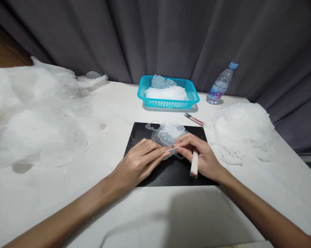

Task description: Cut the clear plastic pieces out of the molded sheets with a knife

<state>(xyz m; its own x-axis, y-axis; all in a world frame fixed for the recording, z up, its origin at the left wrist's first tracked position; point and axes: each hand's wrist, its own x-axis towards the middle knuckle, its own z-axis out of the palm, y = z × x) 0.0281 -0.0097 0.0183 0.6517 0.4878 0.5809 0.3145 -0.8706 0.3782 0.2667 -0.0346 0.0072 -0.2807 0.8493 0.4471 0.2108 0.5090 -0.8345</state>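
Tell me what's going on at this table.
A person works over a black mat. The left hand presses flat on a small pile of clear plastic pieces, while the right hand grips a white stick-like tool beside them. A turquoise basket, snips and a water bottle sit behind; white heaps flank the mat.

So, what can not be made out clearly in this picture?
All in the head view.
The white tool: its front end is hidden inside the right hand, so its kind is unclear.
The left hand: thumb under its fingers; grip on the clear plastic piece unclear.
The water bottle: label too small to read.
The clear plastic heap: cut off by the left edge.
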